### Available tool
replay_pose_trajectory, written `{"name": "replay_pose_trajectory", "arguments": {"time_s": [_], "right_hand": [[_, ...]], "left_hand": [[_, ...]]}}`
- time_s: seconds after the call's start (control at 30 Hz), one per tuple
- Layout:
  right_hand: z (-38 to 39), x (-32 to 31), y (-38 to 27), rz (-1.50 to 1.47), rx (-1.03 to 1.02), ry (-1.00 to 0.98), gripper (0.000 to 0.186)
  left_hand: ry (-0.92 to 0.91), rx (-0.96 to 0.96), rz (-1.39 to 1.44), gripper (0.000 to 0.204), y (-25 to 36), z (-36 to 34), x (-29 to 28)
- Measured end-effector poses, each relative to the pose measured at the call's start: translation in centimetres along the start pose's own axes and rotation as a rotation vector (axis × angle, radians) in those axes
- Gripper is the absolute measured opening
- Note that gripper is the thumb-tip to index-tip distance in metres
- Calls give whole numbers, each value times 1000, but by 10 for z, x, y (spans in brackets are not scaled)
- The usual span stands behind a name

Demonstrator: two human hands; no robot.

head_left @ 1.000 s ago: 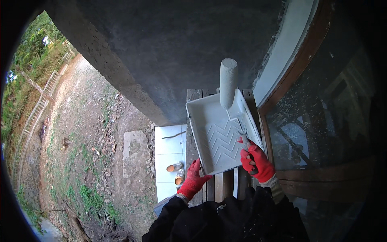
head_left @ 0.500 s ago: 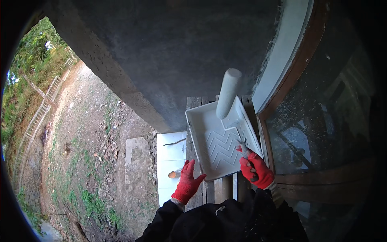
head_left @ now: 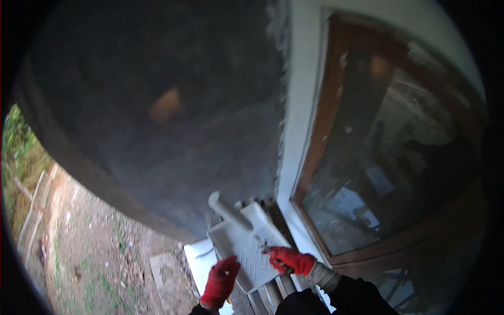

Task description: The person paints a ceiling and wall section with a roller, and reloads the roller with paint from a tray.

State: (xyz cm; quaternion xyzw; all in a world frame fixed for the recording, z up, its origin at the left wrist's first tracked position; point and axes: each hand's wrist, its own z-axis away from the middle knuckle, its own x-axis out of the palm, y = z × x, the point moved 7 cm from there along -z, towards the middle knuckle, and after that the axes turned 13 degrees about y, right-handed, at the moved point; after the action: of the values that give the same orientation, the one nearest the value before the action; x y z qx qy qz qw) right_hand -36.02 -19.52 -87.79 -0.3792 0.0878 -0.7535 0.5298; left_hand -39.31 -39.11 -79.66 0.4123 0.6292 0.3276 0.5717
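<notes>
Blurred by motion, my left hand in a red glove hovers at the left edge of the white paint tray; whether its partly curled fingers are closed is unclear. My right hand, also red-gloved, is closed on the handle of a paint roller, over the ridged part of the tray. The white roller sleeve angles up to the left across the tray's top. The tray rests on wooden slats.
A dark plastered wall fills the upper left, beside a pale jamb. A wood-framed glass pane stands at right. White tiles lie under the slats. Outside at left are rubbly ground, a low fence and greenery.
My view has swung up and right, showing more wall and window. My left hand has come away from the tray's edge. The roller now leans further left, still in my right hand.
</notes>
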Motion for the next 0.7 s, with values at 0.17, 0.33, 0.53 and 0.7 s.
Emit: {"name": "replay_pose_trajectory", "arguments": {"time_s": [0.17,0.33,0.53,0.7], "right_hand": [[103,38,-37,170,-45,98,23],[267,46,-71,615,-472,99,55],[414,30,-79,172,-187,274,43],[556,9,-62,399,-291,631,46]], "left_hand": [[-33,453,69,19,224,-18,-7],[-243,555,294,21,427,-31,-7],[-615,528,396,22,641,-13,-14],[-857,786,378,23,741,38,3]]}}
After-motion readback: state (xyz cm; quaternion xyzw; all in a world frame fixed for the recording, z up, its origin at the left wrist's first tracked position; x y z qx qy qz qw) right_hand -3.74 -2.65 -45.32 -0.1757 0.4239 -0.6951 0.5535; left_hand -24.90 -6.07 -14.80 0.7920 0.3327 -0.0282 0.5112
